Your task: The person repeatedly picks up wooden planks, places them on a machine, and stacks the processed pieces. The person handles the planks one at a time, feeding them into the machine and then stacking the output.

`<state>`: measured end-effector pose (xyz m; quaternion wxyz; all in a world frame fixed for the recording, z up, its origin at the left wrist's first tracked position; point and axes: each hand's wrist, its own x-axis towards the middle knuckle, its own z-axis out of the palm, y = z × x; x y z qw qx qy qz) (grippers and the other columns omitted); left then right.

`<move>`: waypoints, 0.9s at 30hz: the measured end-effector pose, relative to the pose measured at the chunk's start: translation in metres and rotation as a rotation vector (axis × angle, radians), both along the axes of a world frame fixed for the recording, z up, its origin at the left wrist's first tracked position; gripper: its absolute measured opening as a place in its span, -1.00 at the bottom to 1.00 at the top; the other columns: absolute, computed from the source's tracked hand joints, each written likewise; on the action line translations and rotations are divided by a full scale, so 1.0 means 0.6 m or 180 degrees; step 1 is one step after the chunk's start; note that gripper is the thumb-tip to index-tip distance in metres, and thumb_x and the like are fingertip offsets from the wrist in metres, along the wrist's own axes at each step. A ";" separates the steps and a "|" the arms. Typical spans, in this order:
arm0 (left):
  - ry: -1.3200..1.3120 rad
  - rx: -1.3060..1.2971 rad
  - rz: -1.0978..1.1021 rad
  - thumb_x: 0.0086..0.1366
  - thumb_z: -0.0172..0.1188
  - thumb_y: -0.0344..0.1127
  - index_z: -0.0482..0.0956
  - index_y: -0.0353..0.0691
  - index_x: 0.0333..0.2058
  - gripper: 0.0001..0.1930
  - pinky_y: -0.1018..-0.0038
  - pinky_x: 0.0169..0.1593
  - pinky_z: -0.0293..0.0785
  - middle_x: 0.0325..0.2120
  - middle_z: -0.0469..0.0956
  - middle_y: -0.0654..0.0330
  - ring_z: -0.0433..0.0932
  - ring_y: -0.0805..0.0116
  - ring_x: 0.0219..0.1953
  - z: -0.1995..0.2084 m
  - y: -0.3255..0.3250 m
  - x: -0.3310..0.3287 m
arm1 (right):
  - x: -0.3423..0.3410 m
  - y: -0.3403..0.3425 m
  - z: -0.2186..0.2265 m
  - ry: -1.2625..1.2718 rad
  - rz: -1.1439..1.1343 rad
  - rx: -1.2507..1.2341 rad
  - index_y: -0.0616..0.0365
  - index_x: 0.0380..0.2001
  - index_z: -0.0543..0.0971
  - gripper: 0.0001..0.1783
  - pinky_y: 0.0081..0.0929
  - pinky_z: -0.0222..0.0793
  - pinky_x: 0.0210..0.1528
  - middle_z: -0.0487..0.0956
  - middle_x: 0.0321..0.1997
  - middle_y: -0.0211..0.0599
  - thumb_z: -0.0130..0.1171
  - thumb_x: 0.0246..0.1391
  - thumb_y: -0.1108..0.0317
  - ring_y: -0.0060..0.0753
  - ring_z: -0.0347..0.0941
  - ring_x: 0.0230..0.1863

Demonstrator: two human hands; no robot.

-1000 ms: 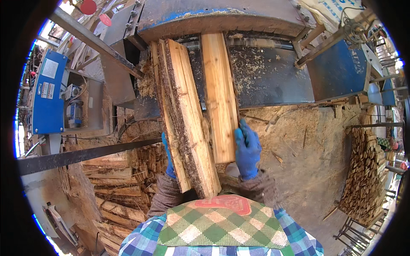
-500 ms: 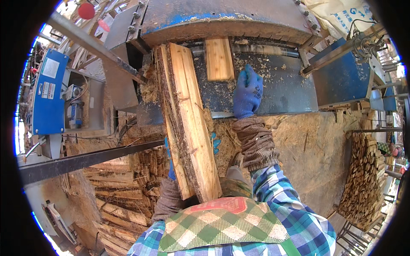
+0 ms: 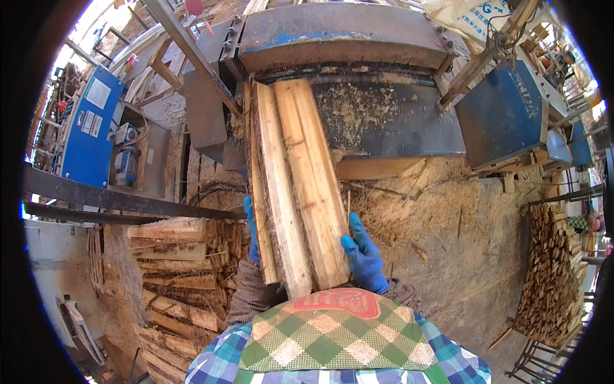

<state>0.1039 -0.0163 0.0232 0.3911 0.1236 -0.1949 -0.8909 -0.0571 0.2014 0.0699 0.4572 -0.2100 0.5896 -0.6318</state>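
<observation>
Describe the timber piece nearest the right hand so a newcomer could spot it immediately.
Start at the wide metal machine across the top, then look down to the long timber pieces slanting towards the checked apron. Pick the rightmost piece, beside the blue-gloved right hand; its face is clearly broader than those to its left.

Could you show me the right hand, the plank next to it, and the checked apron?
Right hand (image 3: 366, 260): head view, middle of the blue glove.
Plank (image 3: 315, 185): head view, middle of its upper face.
Apron (image 3: 336, 334): head view, middle of its checked front.
</observation>
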 end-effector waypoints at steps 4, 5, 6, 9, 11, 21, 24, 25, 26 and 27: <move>-0.0040 -0.0310 -0.0239 0.35 -0.10 0.42 0.21 -0.22 0.37 -0.11 0.04 0.15 0.57 0.21 0.41 -0.09 0.53 0.02 0.13 0.010 -0.010 -0.005 | -0.005 -0.046 0.041 0.1203 -0.0216 0.0504 0.15 0.43 0.22 -0.33 -0.52 0.25 -0.30 0.44 -0.27 -0.31 0.08 0.38 0.11 -0.61 0.18 -0.34; -0.0059 -0.0478 -0.0292 0.35 -0.10 0.42 0.21 -0.22 0.37 -0.11 0.04 0.15 0.58 0.21 0.42 -0.10 0.54 0.02 0.12 0.014 -0.017 -0.007 | -0.008 -0.062 0.056 0.1310 -0.0225 0.0689 0.13 0.42 0.24 -0.33 -0.53 0.16 -0.48 0.39 -0.51 -0.39 0.06 0.39 0.04 -0.66 0.03 -0.52; 0.0132 -0.0389 -0.0402 0.35 -0.10 0.43 0.21 -0.22 0.37 -0.11 0.04 0.15 0.58 0.20 0.42 -0.10 0.54 0.02 0.12 0.012 -0.027 -0.009 | -0.015 -0.076 0.068 0.1228 -0.0199 0.0766 0.13 0.42 0.25 -0.34 -0.57 0.23 -0.35 0.40 -0.22 -0.30 0.09 0.38 0.09 -0.67 0.15 -0.40; 0.1029 0.0660 -0.0663 0.37 -0.12 0.40 0.23 -0.23 0.36 -0.14 0.07 0.15 0.58 0.19 0.43 -0.10 0.55 0.05 0.12 -0.008 -0.048 -0.002 | -0.021 -0.105 0.074 0.1196 -0.0222 0.0723 0.12 0.41 0.27 -0.36 -0.64 0.32 -0.17 0.45 0.18 -0.18 0.14 0.36 0.20 -0.69 0.32 -0.22; -0.0247 -0.0246 -0.0136 0.39 -0.14 0.38 0.25 -0.23 0.35 -0.16 0.11 0.15 0.59 0.17 0.46 -0.10 0.56 0.08 0.11 -0.016 -0.048 -0.004 | -0.015 -0.105 0.042 0.1503 -0.0401 0.0345 0.07 0.42 0.27 -0.38 -0.59 0.24 -0.34 0.50 -0.19 -0.27 0.12 0.37 0.20 -0.68 0.17 -0.38; -0.1766 -0.0331 0.0142 0.41 -0.15 0.37 0.14 -0.12 0.42 -0.18 0.24 0.35 0.33 0.34 0.28 0.13 0.35 0.16 0.29 0.021 -0.016 0.004 | -0.049 -0.211 -0.006 0.2820 -0.0847 0.0317 0.25 0.23 0.47 -0.55 -0.35 0.50 0.09 0.53 0.19 -0.02 0.16 0.28 0.46 -0.24 0.54 0.02; -0.1179 0.0480 -0.0364 0.35 -0.12 0.44 0.19 -0.11 0.39 -0.13 0.05 0.23 0.47 0.26 0.38 0.00 0.47 0.04 0.18 -0.017 -0.035 0.018 | -0.092 -0.293 -0.001 0.3740 -0.1156 0.0213 0.27 0.16 0.52 -0.60 -0.28 0.51 0.07 0.53 0.12 0.03 0.16 0.27 0.45 -0.06 0.52 0.03; -0.0522 0.1269 -0.0574 0.27 -0.09 0.52 0.20 -0.13 0.39 -0.04 0.01 0.19 0.50 0.22 0.41 -0.03 0.50 -0.01 0.15 0.017 -0.039 0.000 | -0.105 -0.318 -0.003 0.3854 -0.1213 0.0197 0.26 0.17 0.51 -0.61 -0.24 0.50 0.07 0.52 0.12 0.06 0.13 0.29 0.43 0.00 0.49 0.06; -0.0693 0.1089 -0.0686 0.20 -0.11 0.59 0.11 -0.15 0.41 0.05 -0.03 0.23 0.46 0.27 0.30 -0.12 0.42 -0.09 0.21 0.027 -0.044 -0.007 | -0.117 -0.337 -0.007 0.3957 -0.1256 0.0191 0.26 0.17 0.51 -0.61 -0.21 0.50 0.06 0.50 0.12 0.10 0.09 0.32 0.40 0.06 0.47 0.09; -0.0866 0.0911 -0.0791 0.13 -0.13 0.65 0.03 -0.16 0.44 0.15 -0.07 0.27 0.41 0.32 0.19 -0.21 0.34 -0.17 0.27 0.033 -0.050 -0.012 | -0.131 -0.363 -0.022 0.3917 -0.1437 0.0196 0.20 0.18 0.51 -0.61 -0.20 0.50 0.04 0.52 0.06 0.07 0.07 0.32 0.41 -0.02 0.47 0.06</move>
